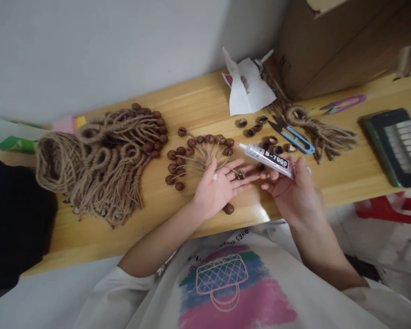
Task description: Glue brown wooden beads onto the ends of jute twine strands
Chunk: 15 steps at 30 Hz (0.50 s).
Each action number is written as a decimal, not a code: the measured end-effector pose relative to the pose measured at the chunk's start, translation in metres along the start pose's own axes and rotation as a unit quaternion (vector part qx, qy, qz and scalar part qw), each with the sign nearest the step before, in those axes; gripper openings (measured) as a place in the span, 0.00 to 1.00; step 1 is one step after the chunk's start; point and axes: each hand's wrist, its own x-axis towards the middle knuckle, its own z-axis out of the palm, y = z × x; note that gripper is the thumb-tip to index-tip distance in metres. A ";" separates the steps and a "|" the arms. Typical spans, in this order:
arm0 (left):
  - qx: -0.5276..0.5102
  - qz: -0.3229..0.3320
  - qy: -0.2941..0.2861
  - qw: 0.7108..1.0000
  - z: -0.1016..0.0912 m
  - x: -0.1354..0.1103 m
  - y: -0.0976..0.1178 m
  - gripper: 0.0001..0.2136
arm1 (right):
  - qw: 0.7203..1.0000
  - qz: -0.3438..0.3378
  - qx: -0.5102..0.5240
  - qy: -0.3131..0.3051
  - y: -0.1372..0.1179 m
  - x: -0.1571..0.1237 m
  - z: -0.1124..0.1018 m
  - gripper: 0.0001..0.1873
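My left hand (pixel 219 183) lies palm up over the wooden table (pixel 192 105), fingers stretched out, with a small nut shell half (pixel 241 174) resting on the fingers. My right hand (pixel 291 187) grips a tube of B-7000 glue (pixel 269 158), its nozzle pointing left above my left fingers. Just beyond my left hand lies a jute cord bundle ringed with brown nuts (pixel 198 153). One loose nut (pixel 228 209) sits under my left wrist.
A big pile of knotted jute tassels (pixel 102 151) fills the left side. Blue-handled snips (pixel 292 135), shell halves (pixel 256 127), a torn white paper bag (pixel 248 89), more jute (pixel 315 123), purple snips (pixel 345 103), a cardboard box (pixel 339 41) and a dark tray (pixel 397 146) lie to the right.
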 end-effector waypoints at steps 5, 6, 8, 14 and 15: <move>-0.007 0.006 0.004 1.000 0.002 -0.002 -0.001 0.28 | 1.000 -0.015 0.015 -0.007 0.002 -0.007 0.007 0.21; -0.006 0.008 0.003 1.000 0.002 -0.003 -0.001 0.28 | 1.000 -0.019 0.019 -0.010 0.002 -0.007 0.008 0.21; 0.001 0.015 0.003 1.000 0.003 -0.002 -0.001 0.27 | 0.999 -0.031 0.019 -0.015 -0.001 -0.009 0.008 0.20; 0.030 0.036 0.014 0.999 0.008 -0.001 -0.001 0.27 | 0.998 -0.040 0.030 -0.025 -0.015 -0.012 0.002 0.20; 0.033 0.040 0.020 0.998 0.010 -0.002 -0.001 0.27 | 0.998 -0.037 0.039 -0.024 -0.017 -0.011 0.000 0.21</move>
